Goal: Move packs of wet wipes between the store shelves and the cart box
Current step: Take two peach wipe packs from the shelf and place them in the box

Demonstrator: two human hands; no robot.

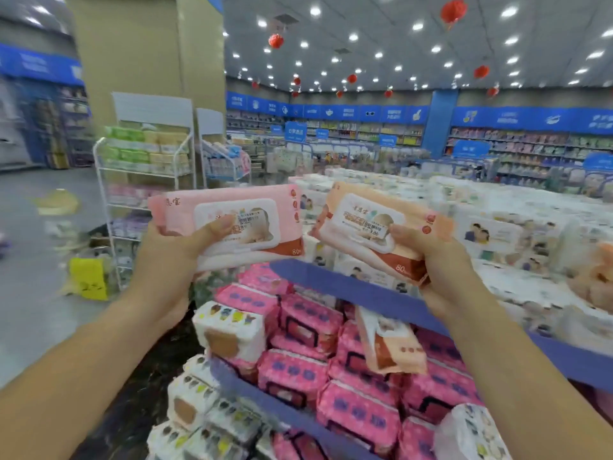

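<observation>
You are holding a pack in each hand, thumbs pressing the lids and fingers wrapping underneath, labels facing you, probably for checking. Your left hand is gripping the pink pack at 10 o'clock; your right hand is gripping the orange pack at 2 o'clock. Below, at 6 o'clock, pink packs are filling the blue-edged shelves, with one loose orange pack lying on top. No cart box is showing. At 10 o'clock, farther off, a white wire rack is standing clear of your reach.
</observation>
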